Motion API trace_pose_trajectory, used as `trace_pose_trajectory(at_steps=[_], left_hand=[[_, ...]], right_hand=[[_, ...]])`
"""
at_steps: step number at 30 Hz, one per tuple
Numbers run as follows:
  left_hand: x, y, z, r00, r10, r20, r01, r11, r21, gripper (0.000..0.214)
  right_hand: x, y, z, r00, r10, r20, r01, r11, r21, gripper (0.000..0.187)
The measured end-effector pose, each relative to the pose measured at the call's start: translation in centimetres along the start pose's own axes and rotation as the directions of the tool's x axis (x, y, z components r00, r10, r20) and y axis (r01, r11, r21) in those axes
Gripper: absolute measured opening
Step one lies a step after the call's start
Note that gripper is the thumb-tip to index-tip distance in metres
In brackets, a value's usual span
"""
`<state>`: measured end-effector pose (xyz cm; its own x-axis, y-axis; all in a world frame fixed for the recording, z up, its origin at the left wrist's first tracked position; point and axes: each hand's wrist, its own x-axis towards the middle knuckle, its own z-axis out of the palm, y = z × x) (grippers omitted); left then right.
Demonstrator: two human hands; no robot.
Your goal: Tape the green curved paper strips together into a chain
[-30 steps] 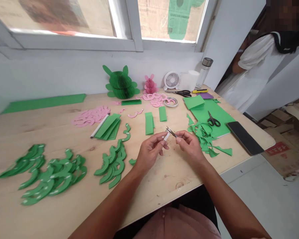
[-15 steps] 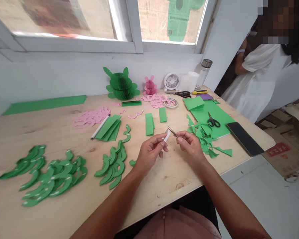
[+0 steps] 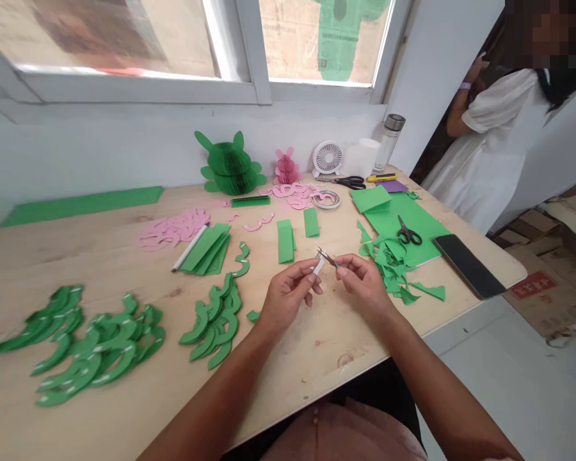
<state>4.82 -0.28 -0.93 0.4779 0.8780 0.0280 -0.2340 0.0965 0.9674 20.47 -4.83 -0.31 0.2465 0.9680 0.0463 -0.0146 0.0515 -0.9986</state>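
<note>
My left hand [image 3: 292, 288] pinches a short white strip of tape [image 3: 319, 265] between thumb and forefinger. My right hand [image 3: 362, 278] holds a pair of metal tweezers [image 3: 327, 258], its two thin prongs spread at the strip's upper end. Whether the prongs touch the strip I cannot tell. Beyond my left hand lie folded green paper strips [image 3: 285, 241]. A pile of wavy green paper pieces [image 3: 216, 320] with white patches lies to its left, and green paper scraps [image 3: 394, 262] lie past my right hand.
Black-handled scissors [image 3: 408, 232] rest on green sheets [image 3: 425, 246] beside a phone [image 3: 468, 266]. Farther back are a tape roll [image 3: 326, 200], pink cutouts [image 3: 175, 228], a honeycomb paper figure [image 3: 233, 168], a fan [image 3: 327, 157] and a bottle [image 3: 390, 142]. A person in white [image 3: 499, 134] stands at right.
The tweezers' tips have moved slightly left and down against the white strip's top. My hands stay close together. The whole view has shifted slightly.
</note>
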Motion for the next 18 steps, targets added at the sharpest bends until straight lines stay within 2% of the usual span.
trace_pose_trajectory(at_steps=[18], left_hand=[[0.0, 0.11, 0.05, 1.0, -0.005, -0.004, 0.005, 1.0, 0.002, 0.031]], right_hand=[[-0.08, -0.22, 0.17, 1.0, -0.001, -0.022, 0.0, 0.999, -0.034, 0.028]])
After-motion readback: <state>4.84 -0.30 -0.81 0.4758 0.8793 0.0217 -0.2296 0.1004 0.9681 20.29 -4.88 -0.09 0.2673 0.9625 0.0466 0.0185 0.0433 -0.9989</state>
